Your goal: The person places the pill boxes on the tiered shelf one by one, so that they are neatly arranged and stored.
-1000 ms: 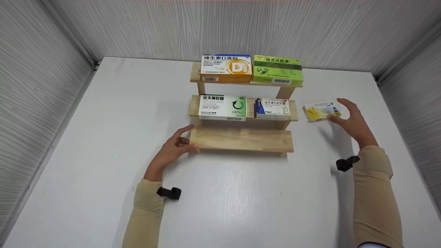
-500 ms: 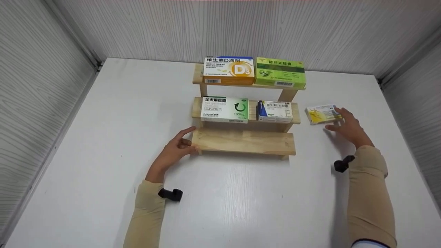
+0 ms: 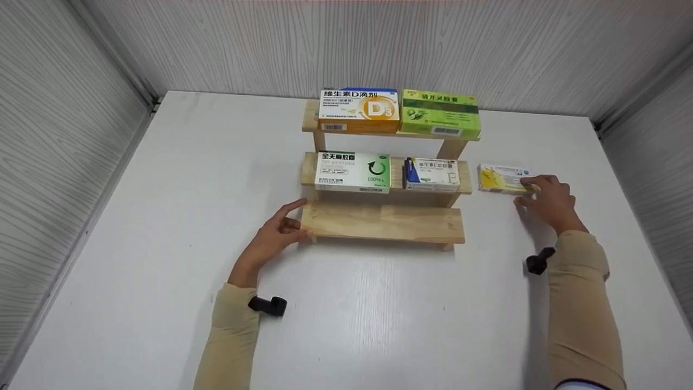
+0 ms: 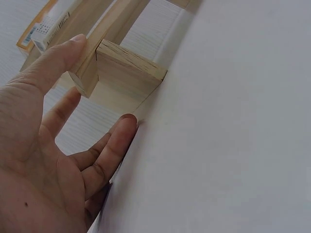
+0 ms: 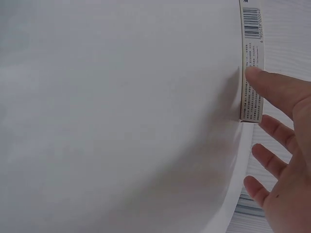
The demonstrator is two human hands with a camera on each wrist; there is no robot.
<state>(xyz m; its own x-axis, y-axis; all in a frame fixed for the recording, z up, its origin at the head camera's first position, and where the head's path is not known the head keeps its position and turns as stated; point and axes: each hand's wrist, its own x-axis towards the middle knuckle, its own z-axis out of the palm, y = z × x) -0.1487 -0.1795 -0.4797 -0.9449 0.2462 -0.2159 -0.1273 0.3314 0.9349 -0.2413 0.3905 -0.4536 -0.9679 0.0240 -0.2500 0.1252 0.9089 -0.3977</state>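
A wooden three-tier display rack (image 3: pixel 379 223) stands on the white table. My left hand (image 3: pixel 277 230) holds the left end of its bare lowest board; in the left wrist view the thumb (image 4: pixel 73 46) lies on the board's edge, with a finger behind it. Right of the rack lies a yellow-and-white medicine box (image 3: pixel 501 179). My right hand (image 3: pixel 552 203) pinches its right end, index finger on the printed top, thumb at the near side. In the right wrist view the thumb (image 5: pixel 269 85) covers part of the box's printed side (image 5: pixel 251 104); the other fingers stand spread past the end.
On the top tier sit an orange-and-white vitamin D box (image 3: pixel 358 111) and a green box (image 3: pixel 440 114). The middle tier bears a green-and-white capsule box (image 3: pixel 353 172) and a smaller blue-and-white box (image 3: pixel 432 174). Grained panels (image 3: pixel 379 49) wall the table in.
My right hand has shifted its fingers from around the box's right end to its top and near side. The box has turned slightly, straighter to the rack. My left hand stays on the rack.
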